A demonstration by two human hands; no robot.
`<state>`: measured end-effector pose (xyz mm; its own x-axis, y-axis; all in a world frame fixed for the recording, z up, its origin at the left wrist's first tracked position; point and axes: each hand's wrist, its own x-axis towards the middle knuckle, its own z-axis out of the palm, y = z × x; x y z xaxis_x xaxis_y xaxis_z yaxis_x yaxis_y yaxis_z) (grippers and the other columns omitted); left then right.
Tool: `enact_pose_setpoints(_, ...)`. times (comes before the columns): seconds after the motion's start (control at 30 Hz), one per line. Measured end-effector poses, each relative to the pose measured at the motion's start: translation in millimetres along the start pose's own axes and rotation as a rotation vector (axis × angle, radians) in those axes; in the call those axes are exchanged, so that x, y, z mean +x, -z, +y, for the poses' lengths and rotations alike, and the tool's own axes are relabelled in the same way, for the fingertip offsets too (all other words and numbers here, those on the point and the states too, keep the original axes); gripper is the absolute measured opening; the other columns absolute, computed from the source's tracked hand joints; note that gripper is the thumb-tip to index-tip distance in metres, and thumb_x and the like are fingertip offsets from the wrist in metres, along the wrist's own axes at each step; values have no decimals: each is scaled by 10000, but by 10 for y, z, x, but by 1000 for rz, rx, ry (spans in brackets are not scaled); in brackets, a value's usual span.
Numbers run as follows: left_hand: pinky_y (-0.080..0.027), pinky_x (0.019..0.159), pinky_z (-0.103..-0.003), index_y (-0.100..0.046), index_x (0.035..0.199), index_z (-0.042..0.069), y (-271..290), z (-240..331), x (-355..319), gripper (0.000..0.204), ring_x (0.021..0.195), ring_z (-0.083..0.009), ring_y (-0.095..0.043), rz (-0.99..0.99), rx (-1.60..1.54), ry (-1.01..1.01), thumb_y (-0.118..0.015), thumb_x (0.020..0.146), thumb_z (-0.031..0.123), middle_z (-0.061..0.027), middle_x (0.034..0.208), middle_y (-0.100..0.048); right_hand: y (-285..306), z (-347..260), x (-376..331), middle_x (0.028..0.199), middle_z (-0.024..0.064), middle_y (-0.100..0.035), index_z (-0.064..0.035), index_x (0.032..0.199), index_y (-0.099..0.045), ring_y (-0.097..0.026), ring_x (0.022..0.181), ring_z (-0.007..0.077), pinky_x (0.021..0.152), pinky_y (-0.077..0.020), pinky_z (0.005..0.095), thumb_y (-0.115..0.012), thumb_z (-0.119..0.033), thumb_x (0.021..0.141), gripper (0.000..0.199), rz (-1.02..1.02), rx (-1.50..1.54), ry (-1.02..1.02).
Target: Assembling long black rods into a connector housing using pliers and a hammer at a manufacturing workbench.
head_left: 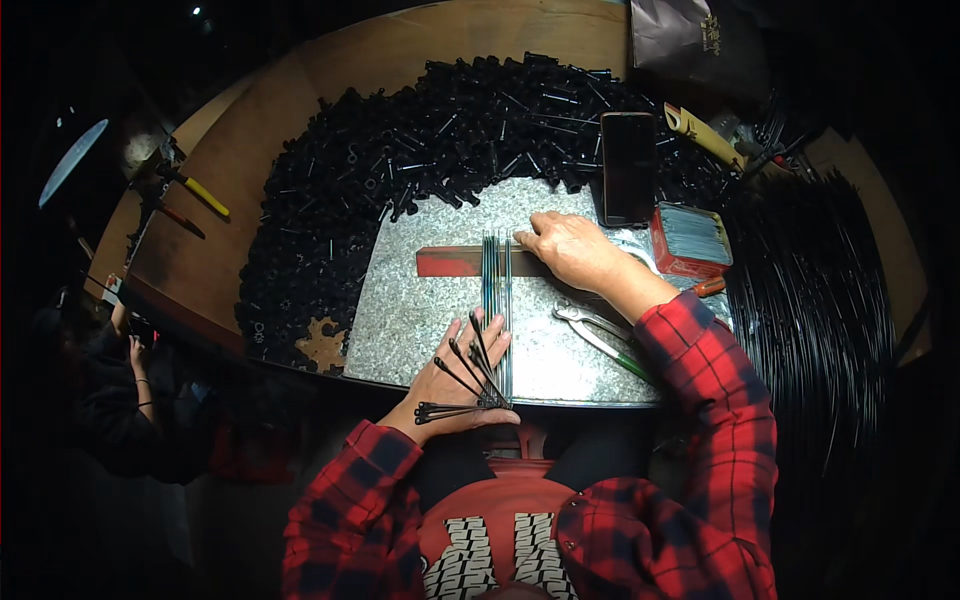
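My left hand [430, 392] is at the table's near edge, holding a bundle of thin metal rods [497, 290] that points away from me. Several black arms with rounded ends [462, 360] fan out from the bundle's near end and lie over my palm and fingers. The far ends of the rods rest across a flat red-and-brown bar [445, 262]. Beside those ends is my right hand [572, 247], its fingers bent and drawn together with the fingertips close to the rightmost rod. Whatever is between them is too small to make out.
A speckled metal sheet [400, 320] covers the work area. Black plastic parts [330, 200] are heaped behind and left. Toward the right are a phone [628, 170], a red box of thin pins [690, 240], green-handled pliers [605, 335] and long black rods [810, 300]. Another person's arm [142, 375] shows far left.
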<state>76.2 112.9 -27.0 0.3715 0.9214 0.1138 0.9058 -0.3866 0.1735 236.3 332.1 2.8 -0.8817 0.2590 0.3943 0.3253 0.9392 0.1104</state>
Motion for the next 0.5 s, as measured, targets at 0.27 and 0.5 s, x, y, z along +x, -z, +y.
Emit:
enact_pose_setpoints(0.27,-181,1144,-530,-359,1400,-26,1,-19,-9,1081,1412,-402,-214,67,-67,-29,-694,651,678,-217,1474,-331,-5,41,22,903,107,-569,-64,1155,-643,-592,910,259,776,-508,364,-528,-95,842,335,-42,11,9)
enact_pose_setpoints(0.5,-200,1134,-540,-380,1387,-31,-5,-28,-12,1080,1404,-401,-235,96,-70,-42,-686,646,694,-221,1461,-349,-48,24,17,927,100,-563,-64,1150,-648,-579,918,247,799,-501,354,-532,-93,843,330,-17,76,-12)
